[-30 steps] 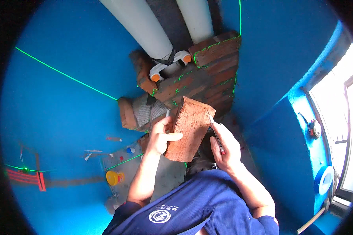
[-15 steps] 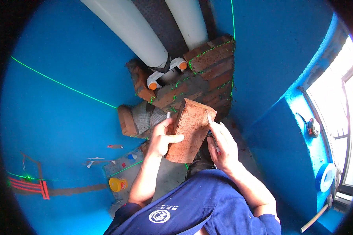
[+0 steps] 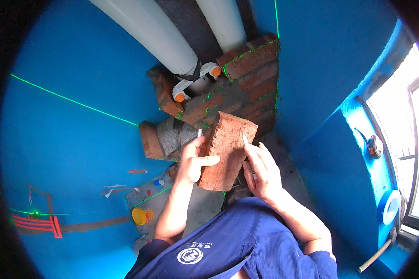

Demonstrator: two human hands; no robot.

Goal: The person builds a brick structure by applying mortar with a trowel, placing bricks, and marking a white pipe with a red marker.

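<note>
In front of my chest, a reddish-brown brick (image 3: 229,156) is held up at a tilt, its broad face toward me. My left hand (image 3: 191,162) grips its left edge, the thumb lying across the face. A short white cap-like piece (image 3: 199,133) sticks up from the fingers of that hand. Between its fingertips my right hand (image 3: 265,173) pinches a slim pale marking pen (image 3: 245,138), whose tip rests on the upper right of the brick face. The pen's rear part is mostly covered by the hand.
Beyond the brick stands stepped brickwork (image 3: 258,76) around two white pipes (image 3: 149,35) with a white, orange-capped fitting (image 3: 180,97). A yellow tub (image 3: 142,216) sits at lower left. Along the right ledge lie a tape measure (image 3: 375,147), a blue tape roll (image 3: 387,207) and a hammer (image 3: 377,255).
The pen tip has shifted slightly left and down across the brick face with my right hand. My left hand keeps its hold on the brick. The whole view has moved a little.
</note>
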